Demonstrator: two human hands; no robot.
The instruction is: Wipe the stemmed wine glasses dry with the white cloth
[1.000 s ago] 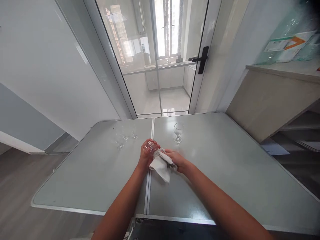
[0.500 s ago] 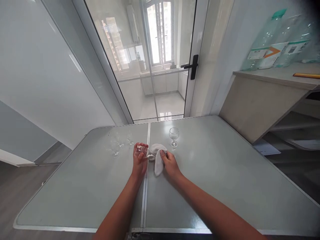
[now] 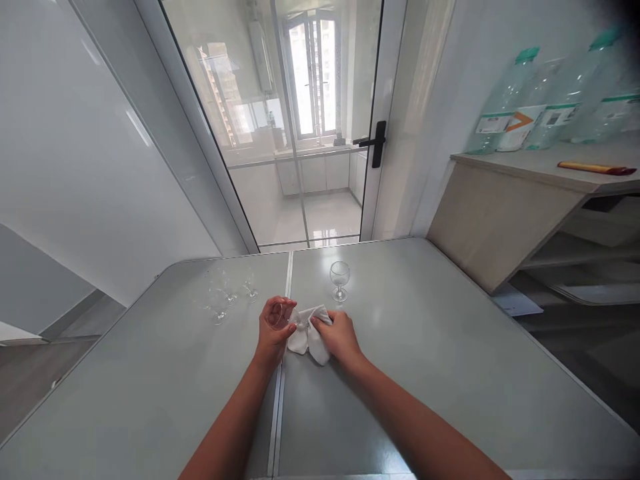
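My left hand (image 3: 270,333) grips a small clear stemmed glass (image 3: 278,315) by its bowl, held on its side above the grey table (image 3: 425,347). My right hand (image 3: 339,335) holds a white cloth (image 3: 305,337) bunched against the glass's stem and foot. Another clear stemmed glass (image 3: 339,279) stands upright just beyond my right hand. Three more clear glasses (image 3: 227,297) stand in a group to the left of my left hand.
A seam (image 3: 280,393) runs down the table's middle. A glass door with a black handle (image 3: 373,142) is behind the table. To the right, a wooden cabinet (image 3: 505,213) carries large plastic bottles (image 3: 530,100) and a yellow-red tool (image 3: 595,168).
The view has tipped downward and to the right. My right hand has gathered the hanging cloth into a bunch around the glass's stem; my left hand keeps its grip on the bowl.
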